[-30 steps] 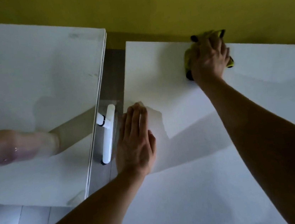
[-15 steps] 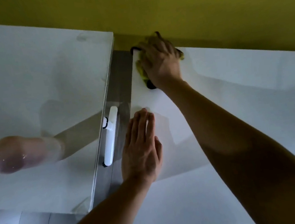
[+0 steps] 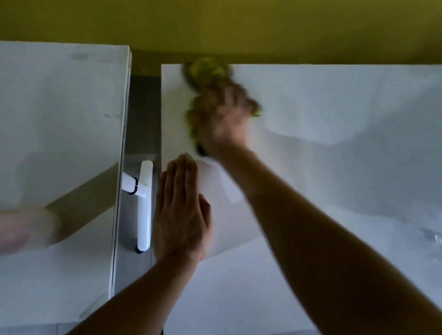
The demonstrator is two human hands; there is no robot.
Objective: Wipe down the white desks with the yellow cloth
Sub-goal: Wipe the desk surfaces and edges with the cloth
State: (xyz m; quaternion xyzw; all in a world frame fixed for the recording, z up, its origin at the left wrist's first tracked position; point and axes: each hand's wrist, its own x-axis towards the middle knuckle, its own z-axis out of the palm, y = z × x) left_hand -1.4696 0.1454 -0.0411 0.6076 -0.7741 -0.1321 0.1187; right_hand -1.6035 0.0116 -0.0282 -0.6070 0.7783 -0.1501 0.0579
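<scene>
Cloth: crumpled yellow cleaning cloth (image 3: 203, 70) lies at the far left corner of my white right-hand desk (image 3: 337, 153), bunched under my palm and poking out past my fingers.
Right hand: my right hand (image 3: 226, 116) presses down on the cloth; it is motion-blurred, so I cannot tell whether my fingers curl round it or lie flat.
Left hand: my left hand (image 3: 179, 211) rests flat, fingers straight and together, holding nothing, on the desk's left edge. I judge it braces me for the far reach.
Surface: glossy, with faint streaks at the near right.
Room: a second white desk (image 3: 39, 150) stands left, across a narrow gap, with a white handle (image 3: 144, 204) on its side; an olive-yellow wall (image 3: 250, 10) runs behind both.
</scene>
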